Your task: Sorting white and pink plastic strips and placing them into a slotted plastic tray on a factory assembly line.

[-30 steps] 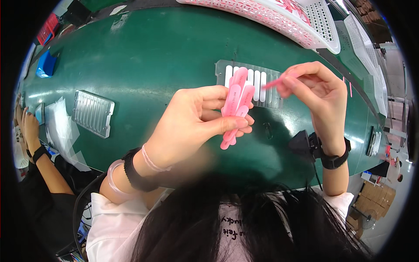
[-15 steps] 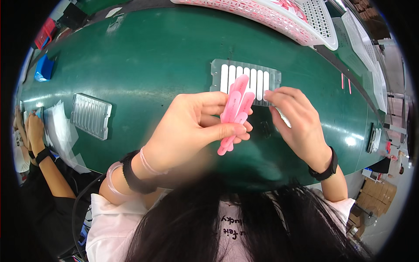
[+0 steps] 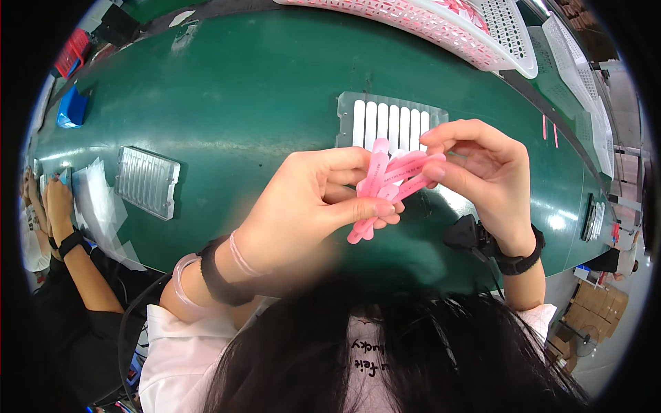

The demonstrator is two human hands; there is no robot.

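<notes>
A loose fan of flat pink strips [image 3: 377, 168] with rounded ends, shaped like small nail files, is gripped between the thumb and fingers of my left hand [image 3: 289, 196]. My right hand [image 3: 502, 175] pinches the outer end of one or two of these strips, which splay out to the right. Just beyond the hands lies a clear plastic tray [image 3: 347, 103]. Upright white strips [image 3: 382, 120] with rounded ends stand side by side in its slots. My hands and the pink strips hide the tray's near edge.
A white perforated basket [image 3: 427, 38] with pink pieces stands at the far side. Another clear slotted tray [image 3: 144, 182] lies left, near thin transparent sheets [image 3: 100, 193] and a blue holder [image 3: 71, 107]. A co-worker's hand [image 3: 58, 203] is at far left. Two pink strips [image 3: 550, 131] lie right.
My right hand has come from the tray's right corner to the bundle and taken hold of strip ends. Some pink strips now slant rightward instead of standing nearly upright.
</notes>
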